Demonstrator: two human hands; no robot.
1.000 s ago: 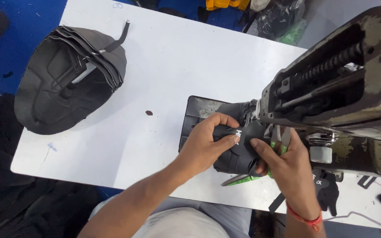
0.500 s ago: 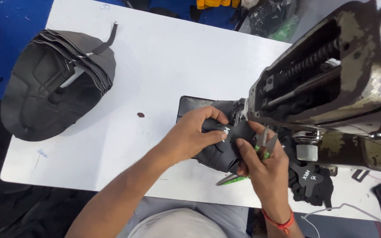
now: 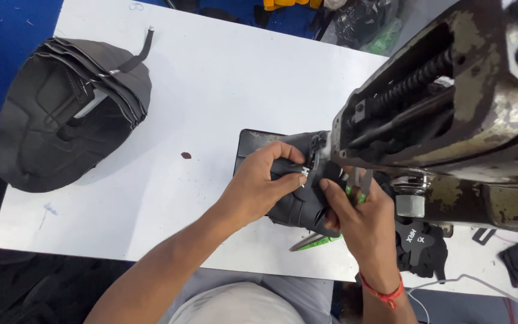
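My left hand (image 3: 259, 186) grips a black fabric piece (image 3: 298, 207) with a small white label, pressing it against the needle area of an old metal sewing machine (image 3: 451, 120). Below it, my right hand (image 3: 361, 222) holds the same piece from underneath, with green-handled snips (image 3: 322, 241) tucked in its palm and their tip pointing left. A red thread band circles the right wrist. The needle itself is hidden behind the machine head.
A stack of black shaped fabric pieces (image 3: 70, 114) lies at the far left of the white table (image 3: 211, 78). More black pieces (image 3: 421, 246) sit under the machine on the right. A small dark spot (image 3: 186, 155) marks the tabletop. The floor beyond is blue.
Both hands stay on the black piece at the machine. My left fingers have shifted slightly along the piece; the view has drifted left and closer.
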